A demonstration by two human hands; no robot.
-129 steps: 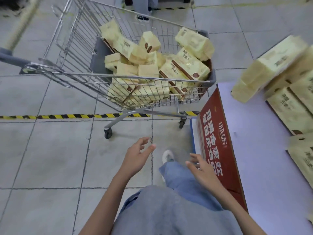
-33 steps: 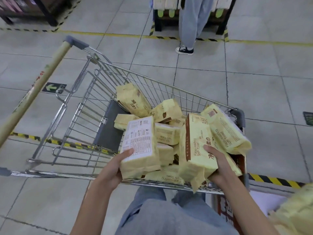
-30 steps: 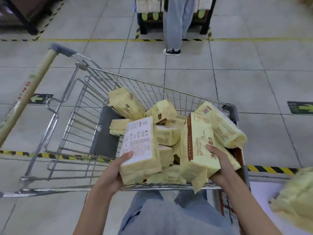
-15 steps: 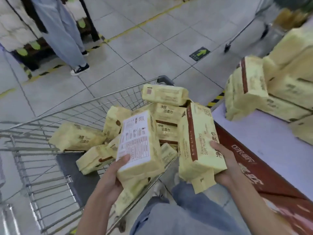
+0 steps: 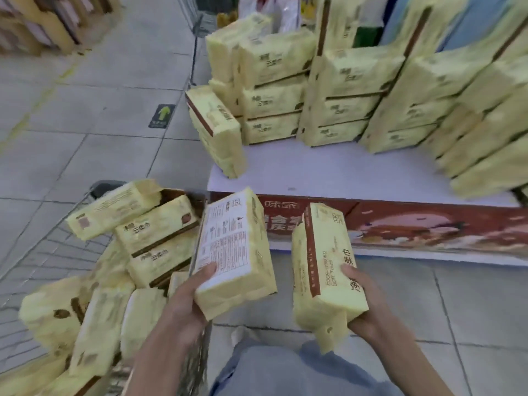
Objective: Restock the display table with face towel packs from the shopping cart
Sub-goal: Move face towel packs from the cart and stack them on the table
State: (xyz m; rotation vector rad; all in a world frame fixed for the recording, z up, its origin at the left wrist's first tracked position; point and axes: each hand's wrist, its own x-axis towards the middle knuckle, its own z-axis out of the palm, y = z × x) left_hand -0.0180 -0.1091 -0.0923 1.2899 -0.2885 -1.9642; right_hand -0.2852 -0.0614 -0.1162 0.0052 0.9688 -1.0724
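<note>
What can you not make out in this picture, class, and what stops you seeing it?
In the head view:
- cart floor: buried under loose packs.
- right hand: fingers other than the thumb hidden behind the right pack.
- left pack: label print too small to read.
- right stacks: motion-blurred, cut by the frame edge.

Even, soft indoor light with faint shadows; motion blur smears the edges, and wide-angle distortion bends the floor lines.
</note>
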